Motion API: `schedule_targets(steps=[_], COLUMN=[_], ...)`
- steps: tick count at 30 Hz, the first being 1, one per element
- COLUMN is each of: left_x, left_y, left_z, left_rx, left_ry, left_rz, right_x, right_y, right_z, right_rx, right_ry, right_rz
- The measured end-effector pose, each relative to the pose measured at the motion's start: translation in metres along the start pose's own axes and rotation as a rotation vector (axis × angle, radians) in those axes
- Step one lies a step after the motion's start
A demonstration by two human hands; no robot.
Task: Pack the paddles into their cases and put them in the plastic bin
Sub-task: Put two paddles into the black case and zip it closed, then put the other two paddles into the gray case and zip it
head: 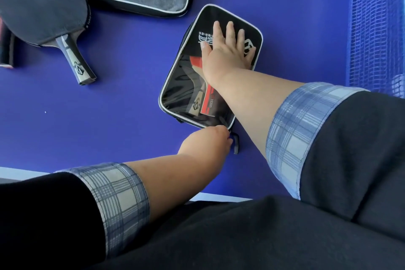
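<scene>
The right hand (228, 50) lies flat, fingers spread, on the paddle case (175, 85); the left hand (208, 142) pinches the zipper pull (235, 142) at its nearest corner.

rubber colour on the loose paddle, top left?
Black, on the face showing on the loose paddle; the other side is hidden. Head view, the only one.

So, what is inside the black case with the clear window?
Through the window of the black case a paddle shows: red rubber and a handle. The right hand lies flat over it and hides most of the blade. The left hand is at the zipper corner.
</scene>
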State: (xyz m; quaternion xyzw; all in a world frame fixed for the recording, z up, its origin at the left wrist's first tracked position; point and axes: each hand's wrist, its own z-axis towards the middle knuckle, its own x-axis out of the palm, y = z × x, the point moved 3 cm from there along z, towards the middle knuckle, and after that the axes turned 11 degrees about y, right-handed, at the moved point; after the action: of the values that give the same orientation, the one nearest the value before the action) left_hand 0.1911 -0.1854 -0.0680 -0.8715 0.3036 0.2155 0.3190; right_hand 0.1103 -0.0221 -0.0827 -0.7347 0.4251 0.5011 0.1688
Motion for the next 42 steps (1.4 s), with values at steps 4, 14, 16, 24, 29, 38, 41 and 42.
schedule_targets(steps=[4,14,16,24,29,38,41,42], left_x=[-0.013,-0.091,-0.108,-0.109,-0.105,-0.060,-0.043,-0.039], left_y=[-0.006,0.040,0.063,0.052,-0.013,-0.134,-0.149,-0.151], left_z=[-0.006,-0.038,-0.032,-0.017,-0.010,0.079,0.093,0.093], left_rx=[0.052,-0.022,-0.247,-0.259,-0.119,0.000,-0.037,-0.038], left_ry=[-0.024,-0.456,-0.451,-0.087,-0.075,0.075,0.133,0.147], left_rz=[-0.078,-0.325,-0.358,-0.469,-0.444,-0.388,-0.384,-0.371], right_x=[-0.009,-0.039,-0.019,0.002,-0.023,-0.047,-0.041,-0.039], right_y=[-0.001,-0.085,-0.087,-0.075,-0.136,-0.288,-0.311,-0.313], right_z=[-0.006,-0.099,-0.122,-0.130,-0.139,-0.135,-0.129,-0.130], right_rx=[-0.041,0.318,0.451,0.500,0.529,0.622,0.640,0.643], right_ry=[0.071,-0.042,0.137,0.317,0.155,-0.096,-0.087,-0.091], right_rz=[0.086,0.921,1.061,1.561,1.562,1.413,1.344,1.338])
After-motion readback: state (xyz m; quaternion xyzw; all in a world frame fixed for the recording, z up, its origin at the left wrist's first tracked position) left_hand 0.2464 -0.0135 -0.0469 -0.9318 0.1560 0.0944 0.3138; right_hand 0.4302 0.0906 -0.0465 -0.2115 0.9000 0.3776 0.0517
